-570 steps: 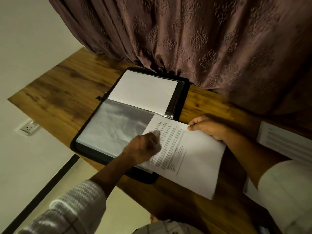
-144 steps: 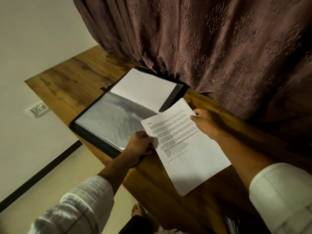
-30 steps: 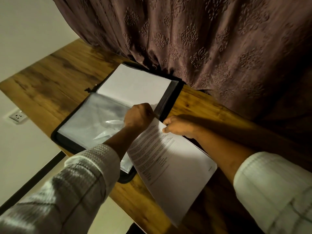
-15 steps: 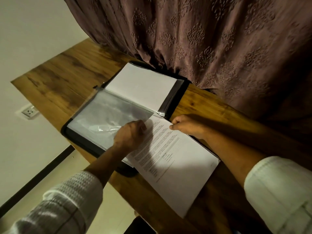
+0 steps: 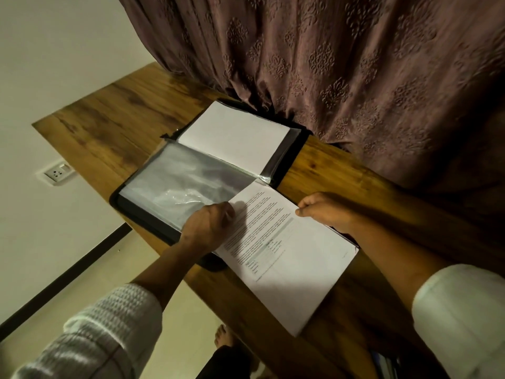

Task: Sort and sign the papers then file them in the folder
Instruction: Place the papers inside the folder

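At folder's edge, paper lengthwise, top toward sleeve; left fingers pinching sleeve, right fingers paper.

Table runs diagonally from the upper left to the lower right of the frame. Curtain fills the upper right, behind the table, its hem touching the folder's far edge. Folder lies open on the table at centre, with the sheet in its upper half and the sleeve in its lower half. Paper sits right of and below the sleeve, its upper corner over the folder and the rest on the table. Left hand is at centre, where sleeve and paper meet, gripping the sleeve edge. Right hand pinches the paper's upper right edge. Socket is on the wall at far left. Foot is at bottom centre, on the floor beside the table edge
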